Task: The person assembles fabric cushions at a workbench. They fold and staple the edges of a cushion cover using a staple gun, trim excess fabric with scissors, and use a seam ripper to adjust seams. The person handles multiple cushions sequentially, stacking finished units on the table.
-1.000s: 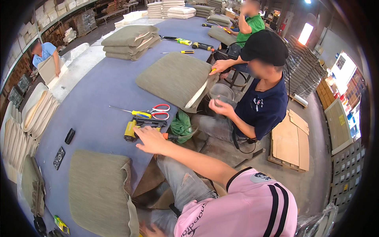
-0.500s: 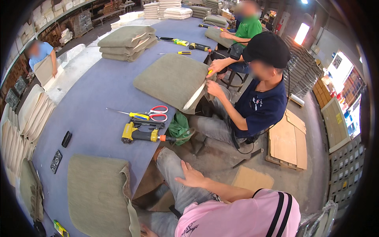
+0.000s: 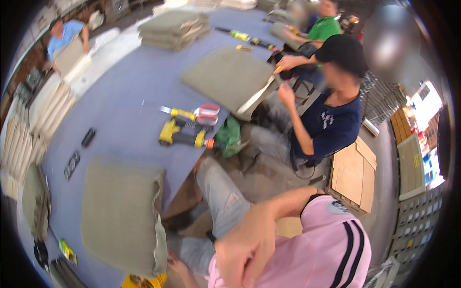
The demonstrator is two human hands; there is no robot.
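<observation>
A grey-green fabric-covered cushion (image 3: 122, 216) lies on the blue-grey table in front of me, its right edge loose with pale fabric showing. My left hand (image 3: 178, 265) is low beside that loose edge, fingers partly hidden and blurred. My right hand (image 3: 247, 242) is raised in front of my pink shirt, above my lap, its fingers bent downward and smeared by motion. Ahead on the table are a yellow and dark pneumatic staple gun (image 3: 185, 137), scissors (image 3: 207, 115) with red and white handles, and a screwdriver (image 3: 182, 114) with a yellow handle.
A person in a navy shirt (image 3: 331, 117) works on another cushion (image 3: 230, 79). Beyond sits someone in green (image 3: 324, 29); across the table, one in light blue (image 3: 65, 38). Two small dark objects (image 3: 72, 165) lie left. A yellow and dark object (image 3: 144, 281) shows at the bottom.
My right hand has left my knee and come up in front of my chest. The view has shifted, and the yellow object at the bottom has come into sight.
</observation>
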